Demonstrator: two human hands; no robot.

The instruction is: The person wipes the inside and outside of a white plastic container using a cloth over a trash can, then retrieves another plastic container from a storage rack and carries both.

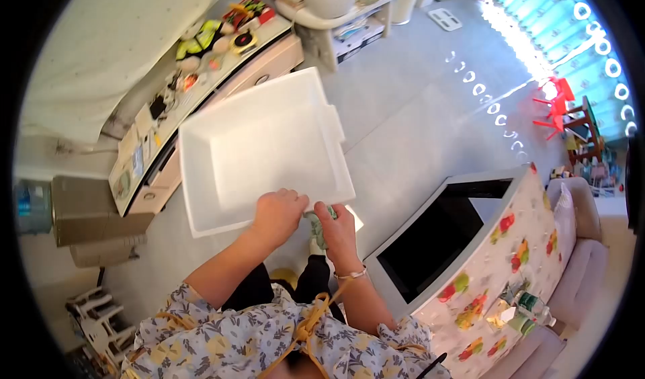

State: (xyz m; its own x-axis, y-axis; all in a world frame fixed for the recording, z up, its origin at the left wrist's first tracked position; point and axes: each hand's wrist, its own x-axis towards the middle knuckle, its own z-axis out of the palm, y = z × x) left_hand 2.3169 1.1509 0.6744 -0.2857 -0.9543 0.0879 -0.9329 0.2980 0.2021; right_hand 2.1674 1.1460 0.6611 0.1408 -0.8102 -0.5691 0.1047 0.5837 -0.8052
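Note:
My right hand (338,236) is closed around a small, crumpled green cloth (316,230), part of which hangs toward my lap. Close beside it, my left hand (279,214) is curled shut, knuckles up, at the near rim of a large white plastic bin (248,147). The cloth reaches toward the left fingertips, but the hand itself hides whatever they grip. Inside the bin, only bare white floor and walls show. What supports the bin is hidden.
A long cabinet (222,87) with toys and small items runs along the left. At right, a table with a fruit-print cover (500,265) has a dark glossy panel (440,234) on its side and a bottle (531,305) on top. A red chair (556,107) stands farther back.

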